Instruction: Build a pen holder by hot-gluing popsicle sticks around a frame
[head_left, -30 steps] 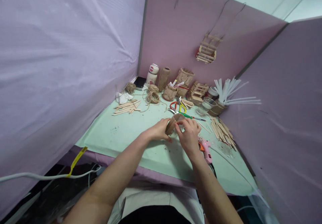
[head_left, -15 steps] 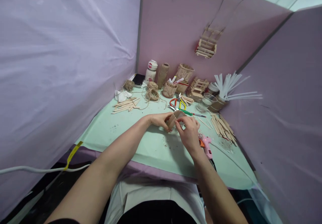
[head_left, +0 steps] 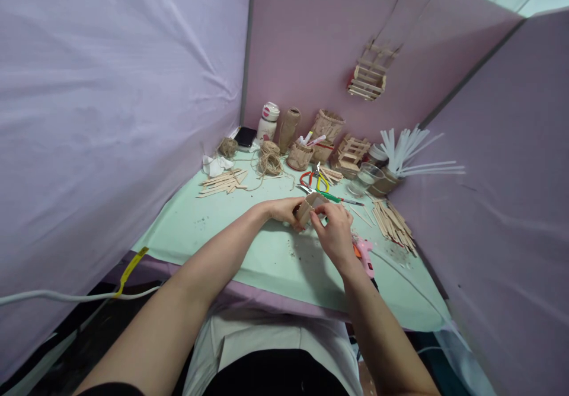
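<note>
Between my hands, just above the table, is a small brown open-topped box point(head_left: 306, 211) that looks like cardboard and wooden sticks. My left hand point(head_left: 285, 211) grips it from the left side, fingers wrapped round its wall. With thumb and fingertips, my right hand point(head_left: 334, 225) pinches the box's near right edge; whether a small stick is also in those fingers I cannot tell. Right behind the box lie green-handled scissors point(head_left: 328, 196). A pink glue gun point(head_left: 365, 256) rests to the right of my right wrist.
Loose craft sticks lie left point(head_left: 222, 182) and right point(head_left: 393, 225). Red-and-yellow pliers point(head_left: 315, 178), twine point(head_left: 269, 160), a clear cup point(head_left: 363, 179), a bottle point(head_left: 267, 124) and a pot of glue sticks point(head_left: 383, 184) stand behind. A glue-gun cord point(head_left: 411, 277) crosses the right side.
The box has tilted slightly between my hands, its near wall turning more into view. Both hands stay at nearly the same place, still on the box.
</note>
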A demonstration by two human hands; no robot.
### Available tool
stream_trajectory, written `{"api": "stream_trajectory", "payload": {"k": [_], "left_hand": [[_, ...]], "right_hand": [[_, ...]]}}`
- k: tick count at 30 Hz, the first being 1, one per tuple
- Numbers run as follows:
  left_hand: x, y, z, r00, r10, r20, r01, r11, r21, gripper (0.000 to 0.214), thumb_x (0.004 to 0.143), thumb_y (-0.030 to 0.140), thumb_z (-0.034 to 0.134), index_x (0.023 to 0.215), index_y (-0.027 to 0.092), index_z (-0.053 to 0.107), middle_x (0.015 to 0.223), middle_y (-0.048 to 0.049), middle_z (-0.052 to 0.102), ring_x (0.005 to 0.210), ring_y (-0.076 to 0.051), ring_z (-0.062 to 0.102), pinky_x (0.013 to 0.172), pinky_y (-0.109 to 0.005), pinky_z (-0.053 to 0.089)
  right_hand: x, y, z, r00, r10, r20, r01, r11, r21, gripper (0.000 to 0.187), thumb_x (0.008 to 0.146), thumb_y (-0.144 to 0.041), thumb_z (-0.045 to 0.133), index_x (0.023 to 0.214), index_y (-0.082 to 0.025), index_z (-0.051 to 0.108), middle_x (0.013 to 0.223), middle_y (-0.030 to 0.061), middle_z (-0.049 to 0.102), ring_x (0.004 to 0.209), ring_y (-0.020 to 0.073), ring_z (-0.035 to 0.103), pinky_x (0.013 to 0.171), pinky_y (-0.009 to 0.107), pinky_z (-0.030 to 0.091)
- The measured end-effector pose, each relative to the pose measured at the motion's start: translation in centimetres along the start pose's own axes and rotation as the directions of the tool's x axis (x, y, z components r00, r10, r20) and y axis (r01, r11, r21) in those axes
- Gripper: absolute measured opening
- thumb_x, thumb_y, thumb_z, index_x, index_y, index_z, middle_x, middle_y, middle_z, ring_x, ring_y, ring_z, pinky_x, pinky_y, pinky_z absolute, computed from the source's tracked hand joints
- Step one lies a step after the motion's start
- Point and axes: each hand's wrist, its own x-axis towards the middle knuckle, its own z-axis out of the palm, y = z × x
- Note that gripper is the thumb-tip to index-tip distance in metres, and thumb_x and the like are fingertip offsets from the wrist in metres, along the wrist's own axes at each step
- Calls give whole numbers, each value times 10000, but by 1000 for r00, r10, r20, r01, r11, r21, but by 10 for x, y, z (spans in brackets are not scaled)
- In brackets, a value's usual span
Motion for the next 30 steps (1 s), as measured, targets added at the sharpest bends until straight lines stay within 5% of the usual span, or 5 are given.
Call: {"api": "stream_trajectory", "payload": {"k": [17,23,30], "left_hand": [[-2,5,4,999,-5,-48,11,992,125,621,526,227,801,1077,163,522,949,-22,606,908,-205,575,783,-312,446],[-4,0,3,999,-24,-49,31,988,154,794,506,253,823,1208,157,464,1075,-77,599,1003,-241,566,851,-358,447],[-6,-5,7,994,23,-104,-1,978,207,966,445,256,856,1296,181,406,1253,-106,528,1179,-286,485,975,-396,397]], "right_hand": [[-10,16,6,994,-101,-49,102,995,19,91,883,-290,542,891,-206,575,881,50,648,912,227,528,836,373,339],[-20,28,8,985,-155,-72,159,986,53,526,823,-350,619,1293,-204,435,1280,142,530,1181,285,445,968,466,356],[-45,33,12,994,-28,-104,41,991,126,752,789,-345,648,1417,-216,256,1414,169,332,1341,298,296,1069,522,300]]}}
